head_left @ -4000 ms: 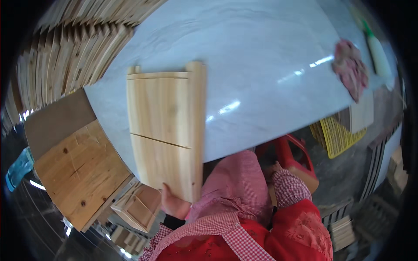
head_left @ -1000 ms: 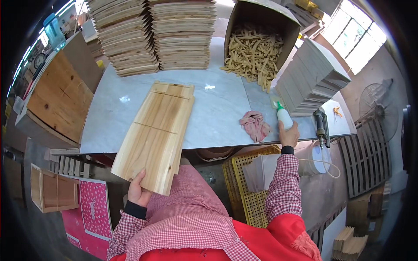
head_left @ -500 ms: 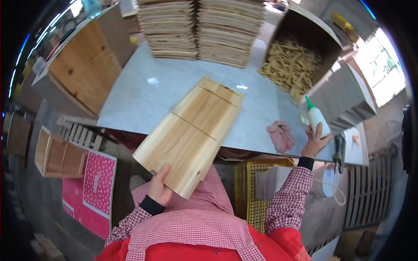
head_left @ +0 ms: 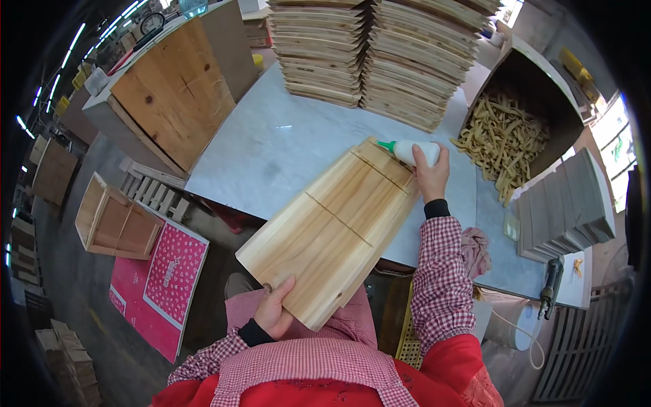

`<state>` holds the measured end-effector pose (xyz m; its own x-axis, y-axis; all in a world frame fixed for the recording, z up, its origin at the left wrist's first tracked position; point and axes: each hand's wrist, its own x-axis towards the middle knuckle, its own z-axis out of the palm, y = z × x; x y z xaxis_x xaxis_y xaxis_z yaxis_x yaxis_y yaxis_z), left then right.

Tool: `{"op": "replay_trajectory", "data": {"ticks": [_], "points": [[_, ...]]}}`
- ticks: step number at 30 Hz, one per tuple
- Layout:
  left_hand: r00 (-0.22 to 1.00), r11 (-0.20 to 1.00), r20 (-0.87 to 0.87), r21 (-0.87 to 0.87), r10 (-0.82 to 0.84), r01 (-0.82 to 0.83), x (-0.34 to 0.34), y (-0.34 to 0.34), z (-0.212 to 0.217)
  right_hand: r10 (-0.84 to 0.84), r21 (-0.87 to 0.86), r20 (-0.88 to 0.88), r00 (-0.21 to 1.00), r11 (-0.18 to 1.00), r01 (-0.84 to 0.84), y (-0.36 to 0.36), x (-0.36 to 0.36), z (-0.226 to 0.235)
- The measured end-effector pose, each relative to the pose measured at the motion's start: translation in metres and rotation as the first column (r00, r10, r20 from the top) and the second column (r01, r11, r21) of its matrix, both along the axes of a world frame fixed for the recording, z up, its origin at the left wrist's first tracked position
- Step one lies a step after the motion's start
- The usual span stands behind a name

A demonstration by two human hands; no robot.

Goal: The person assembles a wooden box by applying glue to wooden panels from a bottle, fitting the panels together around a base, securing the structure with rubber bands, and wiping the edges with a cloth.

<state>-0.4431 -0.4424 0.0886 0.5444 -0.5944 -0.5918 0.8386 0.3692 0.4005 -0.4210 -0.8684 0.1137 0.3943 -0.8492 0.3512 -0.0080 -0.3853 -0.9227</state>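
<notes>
Wooden panel (head_left: 332, 230) | left hand (head_left: 272, 313) is gripping its near end | right hand (head_left: 434, 178) is clasping white bottle (head_left: 411, 150) at its far end | long axis is slanting away rightward between them | panel is overhanging table (head_left: 254, 169)

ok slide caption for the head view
Left hand grips a wooden panel; right hand holds a green-tipped bottle at the panel's far end.

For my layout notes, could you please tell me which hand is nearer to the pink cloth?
The right hand is nearer, holding the white bottle beyond and left of the pink cloth. The left hand, gripping the wooden panel, is farther off to the left.
</notes>
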Motion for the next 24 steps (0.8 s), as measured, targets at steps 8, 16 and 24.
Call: {"op": "replay_trajectory", "data": {"ticks": [8,16,24], "points": [[1.0,1.0,-0.001,0.006,0.001,-0.001,0.002,-0.002,0.002,0.025,-0.346,-0.103,0.994,0.936,-0.06,-0.008,0.004,0.006],[1.0,1.0,-0.017,-0.023,0.016,-0.017,0.004,-0.006,0.002,-0.024,-0.532,-0.239,0.971,0.84,-0.11,-0.009,-0.082,0.036],[1.0,0.999,0.017,-0.026,0.02,-0.019,0.002,-0.033,0.012,-0.016,-0.233,-0.086,0.996,0.972,-0.005,0.012,-0.063,0.029]]}}
